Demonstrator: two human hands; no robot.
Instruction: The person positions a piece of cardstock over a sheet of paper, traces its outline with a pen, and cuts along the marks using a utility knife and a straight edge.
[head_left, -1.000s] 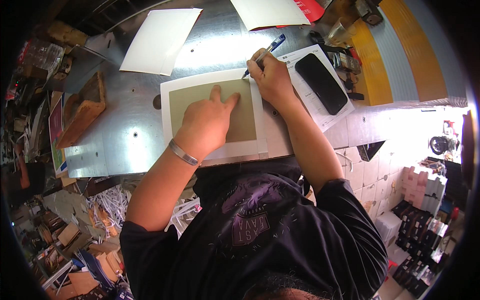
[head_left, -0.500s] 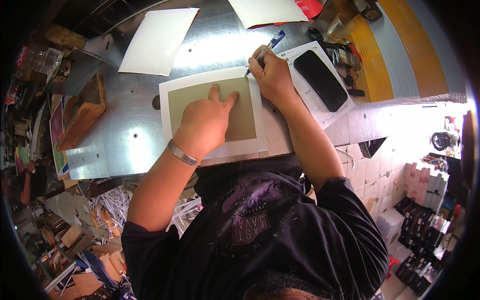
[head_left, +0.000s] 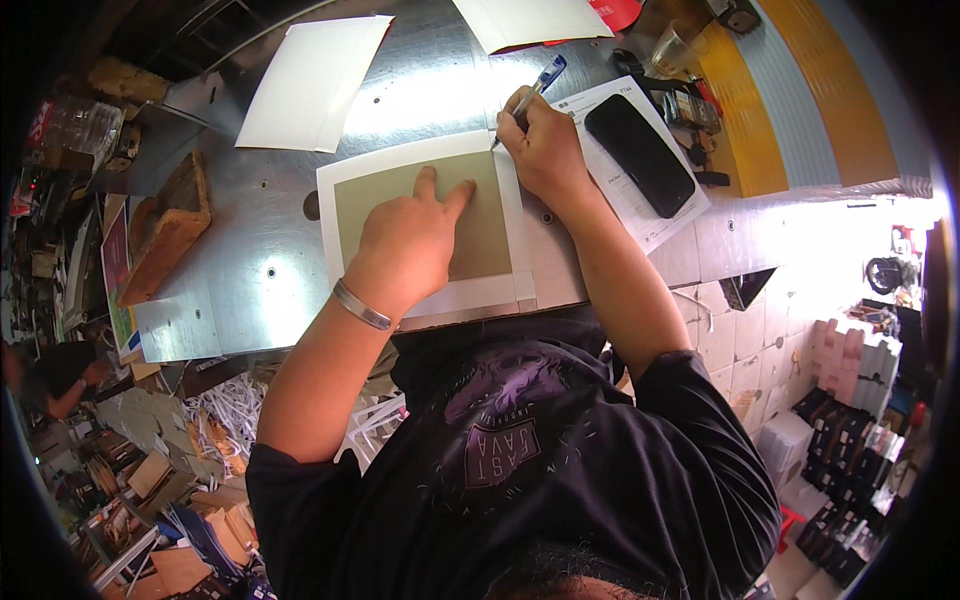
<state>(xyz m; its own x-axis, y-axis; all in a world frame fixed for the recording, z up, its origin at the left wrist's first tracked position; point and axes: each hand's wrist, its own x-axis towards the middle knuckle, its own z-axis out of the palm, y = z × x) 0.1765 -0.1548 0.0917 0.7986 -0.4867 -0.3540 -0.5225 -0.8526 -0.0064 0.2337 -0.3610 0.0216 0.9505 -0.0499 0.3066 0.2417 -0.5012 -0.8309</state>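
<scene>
My left hand (head_left: 405,240) presses on a grey-brown board (head_left: 487,230), two fingers stretched out and spread toward its far edge. Beneath the board lies a larger white sheet (head_left: 328,215), showing as a border around it. Pinched in my right hand (head_left: 545,150) is a blue-capped pen (head_left: 545,75), its tip at the far right corner of the white sheet. A paper with print (head_left: 655,235) lies to the right of that hand, with a black smartphone (head_left: 640,155) on top of it.
White folded card pieces (head_left: 315,80) (head_left: 530,25) lie farther back on the metal table (head_left: 240,230). A wooden block (head_left: 170,235) stands at the left. Clear plastic cup (head_left: 675,50) and corrugated yellow-and-grey panels (head_left: 830,90) are at the right. Another person's arm (head_left: 75,390) shows at far left.
My hands and the board look almost unmoved; the pen tip stays at the sheet's corner. At far left, the other person's arm has shifted.
</scene>
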